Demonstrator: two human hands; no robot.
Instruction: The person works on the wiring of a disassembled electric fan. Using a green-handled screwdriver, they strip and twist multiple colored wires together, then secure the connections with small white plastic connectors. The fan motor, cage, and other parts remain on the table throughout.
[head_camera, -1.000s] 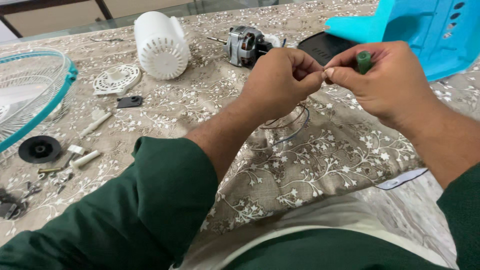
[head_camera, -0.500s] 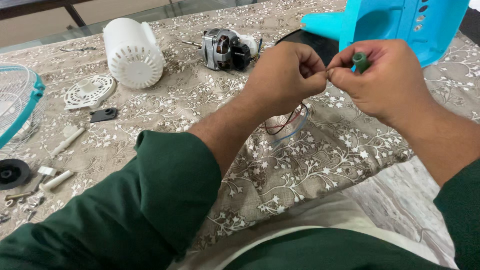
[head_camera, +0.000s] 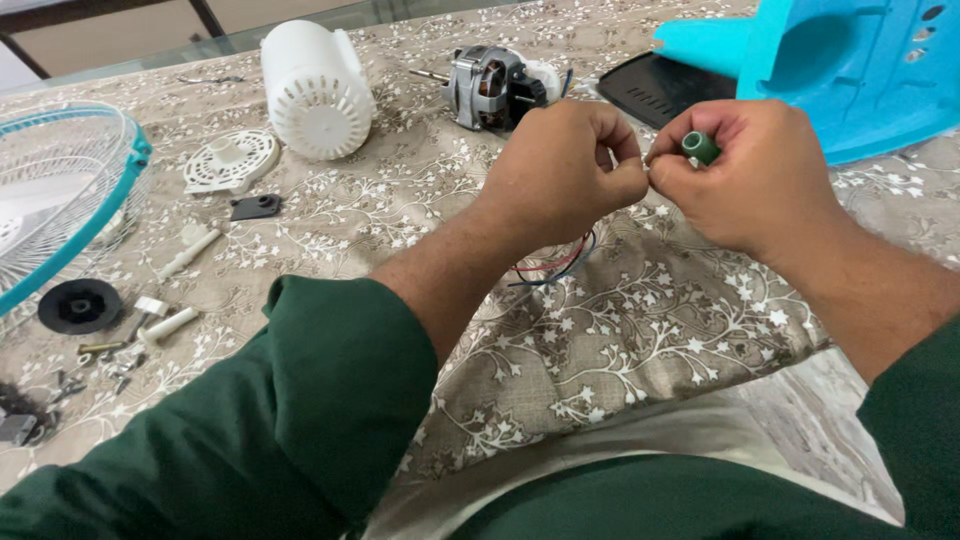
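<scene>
My left hand (head_camera: 565, 170) and my right hand (head_camera: 750, 175) are raised above the patterned tablecloth (head_camera: 620, 350), fingertips meeting in the middle. In my right fist sits a tool with a green round handle end (head_camera: 700, 147). My left fingers are pinched on something small between the two hands; it is hidden by the fingers. Red and blue wires (head_camera: 555, 265) hang below my left hand. Both forearms wear dark green sleeves.
Fan parts lie on the table: a white motor cover (head_camera: 315, 90), a bare motor (head_camera: 490, 85), a turquoise fan base (head_camera: 850, 60), a black plate (head_camera: 660, 88), a wire guard (head_camera: 60, 200) at left, a white disc (head_camera: 230, 160), a black knob (head_camera: 78, 305), and small screws.
The view has shifted, so the table parts sit differently in the frame. My hands stay together at the centre in the same grip, with only slight finger movement.
</scene>
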